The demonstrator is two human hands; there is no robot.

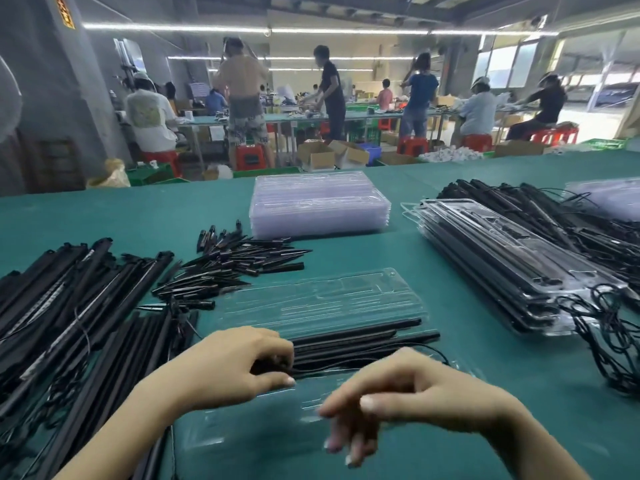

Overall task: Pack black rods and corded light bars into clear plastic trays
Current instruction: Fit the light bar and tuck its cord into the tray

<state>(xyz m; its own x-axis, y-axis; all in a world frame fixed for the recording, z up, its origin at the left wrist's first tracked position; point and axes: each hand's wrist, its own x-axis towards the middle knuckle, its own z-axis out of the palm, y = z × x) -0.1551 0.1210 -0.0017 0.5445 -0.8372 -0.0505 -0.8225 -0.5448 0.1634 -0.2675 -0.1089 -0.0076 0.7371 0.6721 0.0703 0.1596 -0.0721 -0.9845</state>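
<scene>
Two hands at an open clear tray on a green desk

Several black rods point(360, 337) lie across the open clear tray point(318, 299) at lower centre; the left hand point(239, 362) pinches their near ends in a curled grip, a thin cord point(381, 358) trailing beside them. Lower right, the right hand point(412, 393) hangs over the tray with fingers drooping loosely, holding nothing. Loose bars point(69, 299) pile at left, empty trays point(318, 206) stack upper centre, packed trays point(502, 265) sit right.

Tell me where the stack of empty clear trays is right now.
In the head view, the stack of empty clear trays sits on the green table at centre, beyond the pile of short black rods and left of the packed trays.
</scene>
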